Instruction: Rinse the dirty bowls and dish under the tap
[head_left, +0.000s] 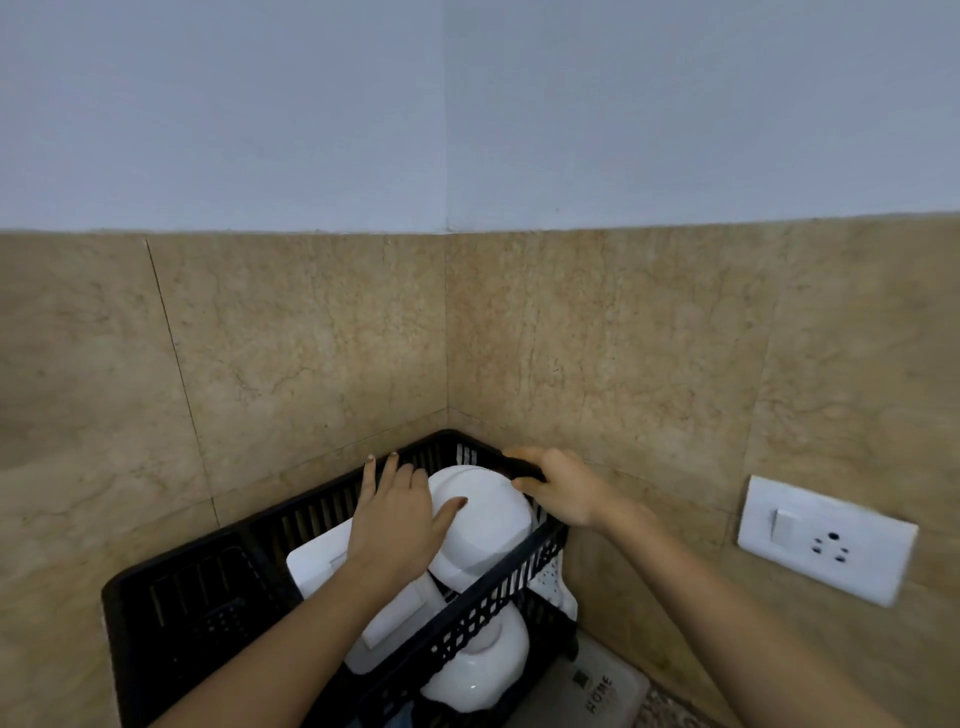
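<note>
We judge the step in hand to be shifting the upturned round white ceramic bowl (488, 519) that lies at the far end of the black slatted plastic basket (171, 613). No tap or sink is in view, so the rinsing itself has to happen away from the basket.

Our left hand (395, 525) lies flat on the bowl, fingers straight and spread, thumb out across the bowl's base. It grips nothing. Our right hand (558, 488) is at the basket's far right rim, with fingers curled over the top edge and thumb beneath, and it holds the basket steady.

To do this well, we keep the right hand's hold so the basket does not slide. We curl the left fingers under the bowl's rim before lifting, since a flat palm on a smooth glazed dome could slip. Then we lift straight up, clear of the basket's wall and of the flat rectangular white dish (317, 564) just beside the bowl, nearer the basket's middle.

The count is two hands, one basket and one rectangular dish. There are two round white bowls, though the second (483, 670), lower and behind the basket's near wall, is partly hidden and may be another kind of vessel. Outside the basket, to its right, are one white switch-and-socket plate (826, 538) on the beige stone wall and one mat (592, 691) printed HOME.
</note>
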